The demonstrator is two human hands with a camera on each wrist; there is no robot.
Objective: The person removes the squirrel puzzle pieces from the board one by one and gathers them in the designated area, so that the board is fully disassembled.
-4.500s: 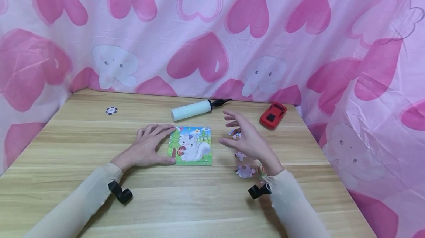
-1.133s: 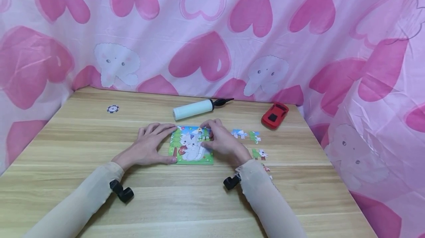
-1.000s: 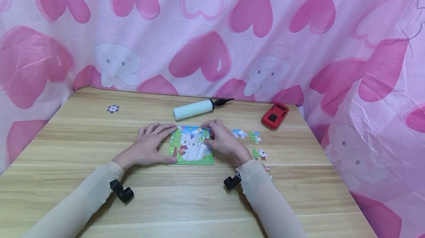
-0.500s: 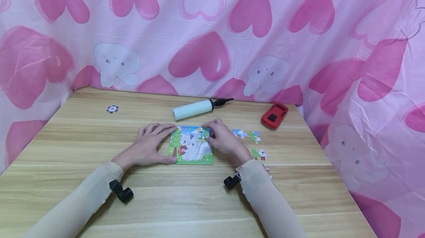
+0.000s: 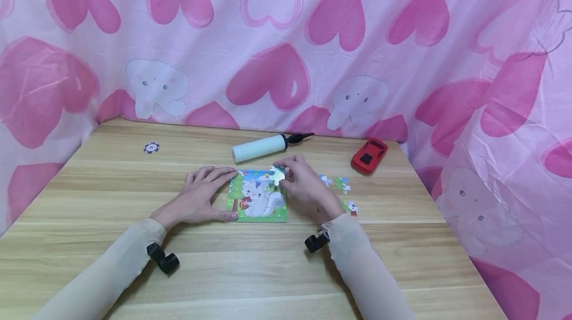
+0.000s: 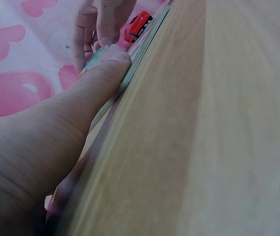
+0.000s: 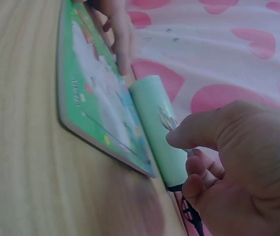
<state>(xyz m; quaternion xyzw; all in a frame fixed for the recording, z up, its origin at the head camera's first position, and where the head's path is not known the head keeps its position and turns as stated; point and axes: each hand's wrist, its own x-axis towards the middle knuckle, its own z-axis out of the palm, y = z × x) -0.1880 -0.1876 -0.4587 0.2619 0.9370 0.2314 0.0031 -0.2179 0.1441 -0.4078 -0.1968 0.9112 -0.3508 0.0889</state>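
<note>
A wooden table (image 5: 111, 196) was backed by a pink cloth with hearts (image 5: 268, 77). A cat puzzle board (image 5: 256, 201) lay flat at the table's middle, and its left edge was pressed by the straight fingers of the left hand (image 5: 198, 198). A single puzzle piece (image 5: 277, 175) was pinched between thumb and fingers of the right hand (image 5: 308, 188), just above the board's far right corner. Loose pieces (image 5: 341, 184) lay just beside that hand. Behind the board a white hand pump (image 5: 259, 148), a red toy car (image 5: 368, 155) and a poker chip (image 5: 151, 148) were seen.
</note>
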